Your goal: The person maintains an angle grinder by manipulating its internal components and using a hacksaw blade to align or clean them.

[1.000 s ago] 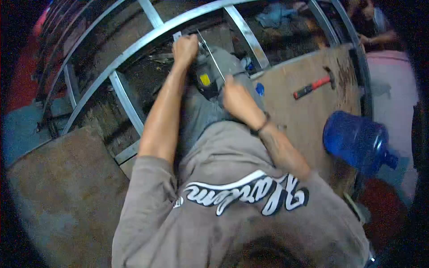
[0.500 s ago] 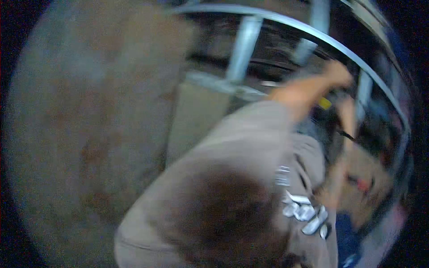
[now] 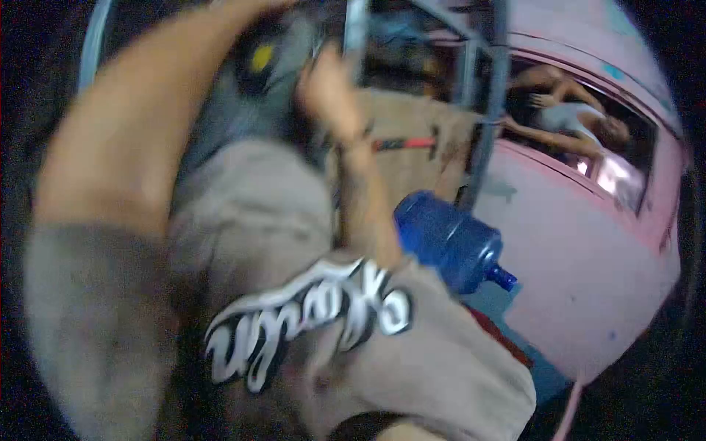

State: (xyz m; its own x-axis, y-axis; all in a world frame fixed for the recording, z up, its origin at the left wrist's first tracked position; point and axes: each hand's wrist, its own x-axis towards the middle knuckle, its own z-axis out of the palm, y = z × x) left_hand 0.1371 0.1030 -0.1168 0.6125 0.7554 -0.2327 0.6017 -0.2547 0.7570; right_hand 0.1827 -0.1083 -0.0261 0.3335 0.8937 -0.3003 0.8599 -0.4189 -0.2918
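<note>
My left forearm (image 3: 198,51) reaches up along the left side and runs out at the top edge, where the hand is cut off. My right hand (image 3: 327,84), with a dark band at the wrist, is near the top middle. It is smeared by motion and its fingers do not show clearly. Just left of it is a blurred dark grey thing (image 3: 290,66), close by the fingers; I cannot tell whether the hand holds it. A yellow patch (image 3: 261,57) on a dark background lies between the two arms. My grey-brown shirt with white lettering (image 3: 316,316) fills the lower middle.
A metal frame (image 3: 357,33) stands beyond my right hand. A brown board (image 3: 456,132) with a red and black tool-like bar (image 3: 406,142) sits beside it. Rightward are a blue water jug (image 3: 448,239) lying sideways and a pink wall (image 3: 588,272); a person (image 3: 573,117) shows in its framed opening.
The view has swung right: the large brown surface at left is gone, and the jug, pink wall and person have appeared. My hands now sit further left and higher in view.
</note>
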